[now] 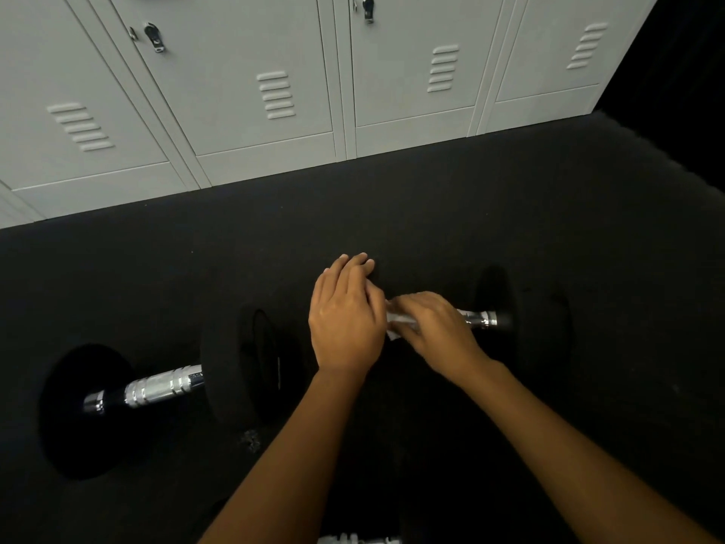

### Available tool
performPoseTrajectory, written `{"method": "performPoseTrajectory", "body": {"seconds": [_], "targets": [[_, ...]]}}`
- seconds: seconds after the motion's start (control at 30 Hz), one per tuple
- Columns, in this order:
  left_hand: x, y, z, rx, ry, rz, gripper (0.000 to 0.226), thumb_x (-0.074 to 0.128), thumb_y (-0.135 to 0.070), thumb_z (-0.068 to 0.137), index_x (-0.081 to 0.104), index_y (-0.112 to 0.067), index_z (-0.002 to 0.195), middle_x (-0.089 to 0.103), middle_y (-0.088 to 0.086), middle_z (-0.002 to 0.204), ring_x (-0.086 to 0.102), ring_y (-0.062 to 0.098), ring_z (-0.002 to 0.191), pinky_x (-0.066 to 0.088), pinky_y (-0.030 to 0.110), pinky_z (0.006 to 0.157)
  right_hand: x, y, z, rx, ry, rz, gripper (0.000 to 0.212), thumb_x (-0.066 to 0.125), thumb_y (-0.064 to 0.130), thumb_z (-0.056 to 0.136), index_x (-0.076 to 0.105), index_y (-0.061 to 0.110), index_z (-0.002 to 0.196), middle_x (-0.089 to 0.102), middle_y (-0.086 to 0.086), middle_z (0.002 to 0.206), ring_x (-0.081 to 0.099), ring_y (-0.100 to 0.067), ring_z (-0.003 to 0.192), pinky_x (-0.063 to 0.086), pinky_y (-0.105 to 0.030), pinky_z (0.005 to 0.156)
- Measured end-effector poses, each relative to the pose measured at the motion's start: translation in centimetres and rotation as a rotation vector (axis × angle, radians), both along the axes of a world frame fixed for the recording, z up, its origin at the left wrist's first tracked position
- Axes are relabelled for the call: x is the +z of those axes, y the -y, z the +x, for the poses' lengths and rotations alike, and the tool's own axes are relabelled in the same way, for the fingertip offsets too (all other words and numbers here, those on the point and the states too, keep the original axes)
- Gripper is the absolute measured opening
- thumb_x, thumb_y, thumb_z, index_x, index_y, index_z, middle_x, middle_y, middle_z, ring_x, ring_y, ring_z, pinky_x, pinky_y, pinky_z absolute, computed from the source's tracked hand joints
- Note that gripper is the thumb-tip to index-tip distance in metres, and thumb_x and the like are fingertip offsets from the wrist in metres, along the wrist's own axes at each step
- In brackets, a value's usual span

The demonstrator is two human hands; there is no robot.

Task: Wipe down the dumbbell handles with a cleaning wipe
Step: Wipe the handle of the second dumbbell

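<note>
Two black dumbbells with chrome handles lie on the dark floor. The left dumbbell (164, 388) lies alone, its whole handle bare. On the right dumbbell (510, 308) only the right end of the handle (479, 318) shows. My right hand (435, 331) is closed over that handle with a white cleaning wipe (394, 321) under its fingers. My left hand (345, 323) rests flat on the right dumbbell's left weight, fingers together, covering most of that weight. The wipe peeks out between the two hands.
A row of pale grey metal lockers (274, 96) stands along the far edge of the black rubber floor (431, 214). A small pale scuff (251, 439) marks the floor near the left dumbbell. Something chrome (353, 539) shows at the bottom edge.
</note>
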State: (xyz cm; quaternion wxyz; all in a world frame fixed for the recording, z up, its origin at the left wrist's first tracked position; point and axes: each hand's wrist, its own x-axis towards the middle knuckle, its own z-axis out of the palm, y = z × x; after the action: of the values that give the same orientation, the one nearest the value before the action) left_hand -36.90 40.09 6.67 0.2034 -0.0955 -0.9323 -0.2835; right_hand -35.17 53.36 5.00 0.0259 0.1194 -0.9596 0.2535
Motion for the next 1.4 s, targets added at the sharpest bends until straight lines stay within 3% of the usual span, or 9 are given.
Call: {"method": "performPoseTrajectory", "body": {"seconds": [0.13,0.27,0.4,0.5,0.63,0.83,0.97,1.17,1.4], "targets": [[0.2,0.0,0.1,0.001,-0.003,0.012,0.039,0.032,-0.024,0.091,0.062,-0.013,0.112,0.063,0.000,0.121,0.048,0.015,0.125,0.037,0.038,0.107,-0.4,-0.2,0.9,0.063,-0.189,0.093,0.026,0.075,0.010,0.071,0.067,0.009,0.095,0.070,-0.006,0.097,0.065,-0.020,0.089,0.047,-0.034,0.087],[0.5,0.0,0.0,-0.013,-0.007,-0.036,0.043,0.028,-0.027,0.090,0.062,-0.014,0.113,0.061,0.001,0.126,0.045,0.016,0.128,0.031,0.041,0.110,-0.4,-0.7,1.6,0.007,-0.240,0.074,0.027,0.076,0.004,0.068,0.067,0.007,0.093,0.070,-0.007,0.098,0.066,-0.019,0.089,0.044,-0.030,0.090],[1.1,-0.1,-0.3,-0.156,-0.049,-0.332,0.041,0.033,-0.021,0.089,0.055,-0.015,0.122,0.047,0.006,0.141,0.030,0.022,0.138,0.006,0.046,0.115,-0.8,-1.2,2.3,-0.131,-0.196,-0.013,0.037,0.079,0.001,0.065,0.067,0.007,0.099,0.069,-0.007,0.104,0.064,-0.021,0.097,0.036,-0.028,0.097],[1.9,-0.5,0.1,-0.316,0.093,-0.710,0.049,0.040,-0.028,0.093,0.035,-0.015,0.140,0.029,0.006,0.152,0.007,0.025,0.144,-0.013,0.049,0.112,-0.7,-1.6,2.4,-0.223,-0.128,-0.054,0.040,0.073,0.003,0.074,0.063,0.008,0.112,0.064,-0.009,0.118,0.056,-0.021,0.114,0.029,-0.030,0.107],[2.1,-2.8,1.4,-0.399,0.123,-0.981,0.060,0.032,-0.036,0.098,0.014,-0.006,0.146,0.018,0.012,0.155,-0.002,0.029,0.144,-0.021,0.051,0.107,0.3,-1.9,2.4,-0.177,-0.017,-0.030,0.044,0.060,0.002,0.084,0.053,0.010,0.127,0.053,-0.006,0.134,0.040,-0.016,0.130,0.010,-0.019,0.109],[0.7,-4.8,2.0,-0.408,0.387,-0.733,0.069,0.045,-0.025,0.096,0.003,-0.004,0.147,0.021,0.014,0.154,0.016,0.025,0.143,0.018,0.038,0.115,3.4,-3.8,2.7,-0.115,0.002,0.161,0.050,0.051,0.004,0.090,0.041,0.012,0.137,0.040,-0.003,0.145,0.025,-0.012,0.138,0.001,-0.019,0.110],[-0.3,-5.0,2.0,-0.421,0.389,-0.673,0.066,0.049,-0.023,0.096,0.009,-0.014,0.148,0.020,0.018,0.153,0.015,0.030,0.142,0.020,0.039,0.115,5.8,-6.0,2.7,-0.245,-0.186,0.183,0.038,0.048,0.003,0.091,0.050,0.009,0.129,0.050,-0.007,0.137,0.036,-0.015,0.133,0.006,-0.021,0.110],[-1.6,-5.1,2.0,-0.400,0.375,-0.543,0.070,0.053,-0.020,0.093,0.011,-0.020,0.148,0.017,0.010,0.155,0.011,0.026,0.143,0.011,0.041,0.118,4.6,-8.6,1.5,-0.439,-0.028,0.252,0.045,0.027,0.031,0.100,0.039,0.009,0.137,0.041,-0.008,0.144,0.029,-0.018,0.137,0.016,-0.034,0.115],[-2.2,-6.4,1.1,-0.378,0.330,-0.308,0.044,0.050,-0.015,0.094,0.042,-0.020,0.137,0.049,0.000,0.138,0.039,0.017,0.131,0.026,0.037,0.111,3.4,-7.9,2.2,-0.534,-0.155,0.182,0.041,0.032,0.028,0.098,0.055,0.006,0.124,0.059,-0.011,0.127,0.049,-0.023,0.123,0.032,-0.038,0.108]]}}
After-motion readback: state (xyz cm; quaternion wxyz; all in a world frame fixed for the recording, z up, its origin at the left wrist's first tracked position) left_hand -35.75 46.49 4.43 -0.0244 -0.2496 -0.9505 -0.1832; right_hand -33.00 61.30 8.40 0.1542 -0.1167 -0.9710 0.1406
